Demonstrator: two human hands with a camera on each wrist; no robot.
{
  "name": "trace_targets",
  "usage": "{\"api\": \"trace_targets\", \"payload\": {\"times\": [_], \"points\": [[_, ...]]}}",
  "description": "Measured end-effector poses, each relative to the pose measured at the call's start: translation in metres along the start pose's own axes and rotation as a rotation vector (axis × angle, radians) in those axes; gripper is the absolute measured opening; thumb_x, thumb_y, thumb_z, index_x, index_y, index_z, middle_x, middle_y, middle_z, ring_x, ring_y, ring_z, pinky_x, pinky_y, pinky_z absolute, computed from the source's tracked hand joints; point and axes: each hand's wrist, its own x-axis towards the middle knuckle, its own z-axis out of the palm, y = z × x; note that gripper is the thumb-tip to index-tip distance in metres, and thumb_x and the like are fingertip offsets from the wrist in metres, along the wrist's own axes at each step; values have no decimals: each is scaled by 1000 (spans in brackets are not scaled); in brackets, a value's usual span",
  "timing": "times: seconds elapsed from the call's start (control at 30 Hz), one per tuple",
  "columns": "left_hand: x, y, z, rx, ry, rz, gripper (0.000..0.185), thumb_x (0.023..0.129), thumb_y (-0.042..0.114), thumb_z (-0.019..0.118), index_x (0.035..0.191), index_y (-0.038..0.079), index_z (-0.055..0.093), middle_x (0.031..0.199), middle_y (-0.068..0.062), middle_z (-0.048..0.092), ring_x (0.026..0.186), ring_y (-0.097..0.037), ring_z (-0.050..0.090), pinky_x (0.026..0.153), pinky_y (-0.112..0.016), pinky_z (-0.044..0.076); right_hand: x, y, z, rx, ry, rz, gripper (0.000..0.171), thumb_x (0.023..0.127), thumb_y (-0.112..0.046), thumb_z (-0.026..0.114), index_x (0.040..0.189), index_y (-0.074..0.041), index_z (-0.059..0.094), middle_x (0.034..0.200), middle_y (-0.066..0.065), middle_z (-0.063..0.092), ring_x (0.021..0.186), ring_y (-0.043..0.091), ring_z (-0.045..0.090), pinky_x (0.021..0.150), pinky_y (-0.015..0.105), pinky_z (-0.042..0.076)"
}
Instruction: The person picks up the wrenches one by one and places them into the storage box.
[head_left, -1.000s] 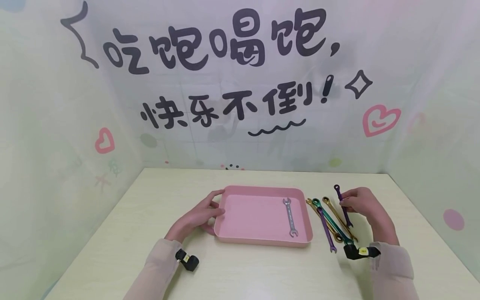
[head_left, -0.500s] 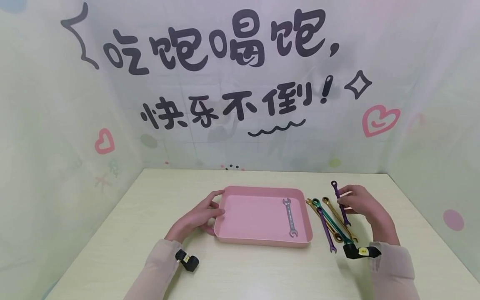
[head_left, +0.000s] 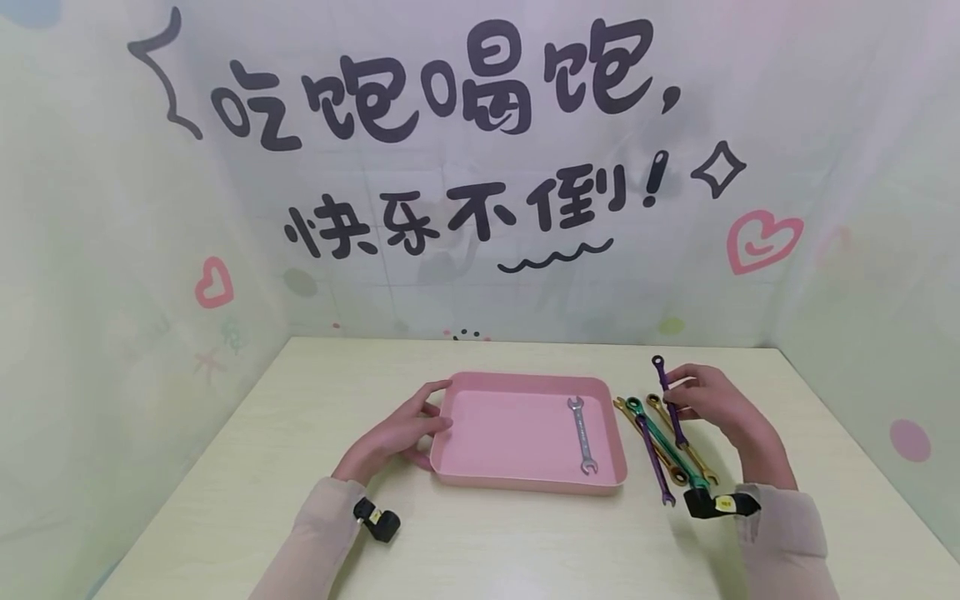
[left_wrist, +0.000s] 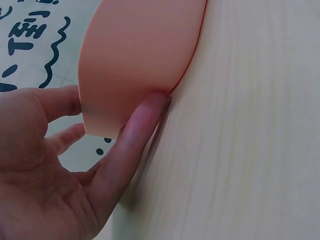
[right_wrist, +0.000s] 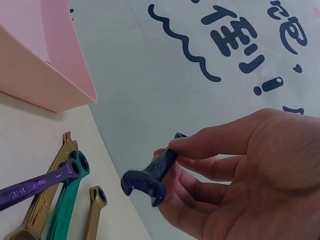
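Observation:
My right hand (head_left: 716, 400) pinches a purple combination wrench (head_left: 675, 421) between thumb and fingers, ring end toward the back. In the right wrist view, this wrench (right_wrist: 162, 164) is raised, its open-ended jaw toward the camera. Below and to its left lies a loose pile: a green wrench (head_left: 663, 436), another purple wrench (head_left: 654, 458) and two gold ones (head_left: 701, 462). My left hand (head_left: 393, 435) grips the left side of the pink tray (head_left: 502, 437), thumb low at the wall and fingers at the rim. A silver double open-ended wrench (head_left: 582, 435) lies inside, near the tray's right wall.
Everything stands on a pale wooden table (head_left: 517, 546). A printed curtain (head_left: 420, 300) with large dark lettering closes off the back and sides. Small black cameras (head_left: 377, 521) are strapped at both wrists.
My right hand has lifted slightly and moved left with the purple wrench, which now overlaps the pile in the head view. The left hand and the tray stay in place.

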Motion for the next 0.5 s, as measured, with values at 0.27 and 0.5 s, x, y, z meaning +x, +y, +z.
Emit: {"api": "trace_targets", "payload": {"times": [0.27,0.5], "points": [[0,-1,0,-6,1,-4,69,100,18,65,159,38,34,135,-19,46,107,-29,65,60,-45,64,0,-2,2,12,-19,-40,38,102,-4,55,132,18,47,114,34,66,90,21,71,85,41,64],[0,0,0,-10,-1,-2,69,100,17,64,159,38,34,135,-19,45,107,-29,65,60,-46,64,-1,-5,3,24,-28,-58,40,101,-3,57,134,18,46,107,25,69,90,21,71,88,45,64]]}}
